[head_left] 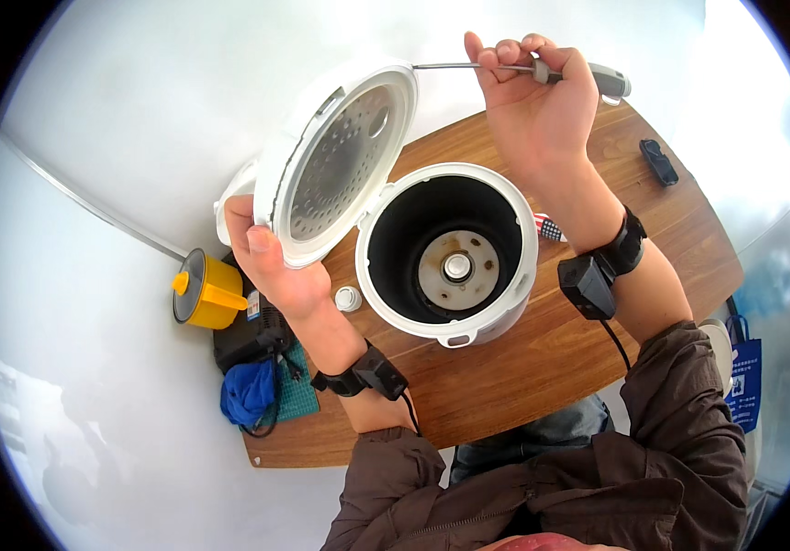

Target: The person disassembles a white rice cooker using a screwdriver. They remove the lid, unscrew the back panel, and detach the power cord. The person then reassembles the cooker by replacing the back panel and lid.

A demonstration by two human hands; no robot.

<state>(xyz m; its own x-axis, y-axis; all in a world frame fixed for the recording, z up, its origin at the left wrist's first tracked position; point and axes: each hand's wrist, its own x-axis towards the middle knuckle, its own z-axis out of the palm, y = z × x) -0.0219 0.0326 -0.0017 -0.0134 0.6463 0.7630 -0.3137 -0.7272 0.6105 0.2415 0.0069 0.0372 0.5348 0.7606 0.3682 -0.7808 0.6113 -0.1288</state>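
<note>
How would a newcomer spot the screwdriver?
Find the white rice cooker on the wooden table, then its raised lid. Right of that lid, the right hand grips the screwdriver. It's slim and straight, grey-handled, unlike the broad, round lid.

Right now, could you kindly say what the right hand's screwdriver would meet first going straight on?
Probably the open lid: the screwdriver in the right hand seems to end at its edge, though depth is unclear.

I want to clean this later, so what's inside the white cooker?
Inside the white cooker, dark walls surround a round, stained, pale plate with a white knob at its centre. Whatever lies beneath that plate is covered.
</note>
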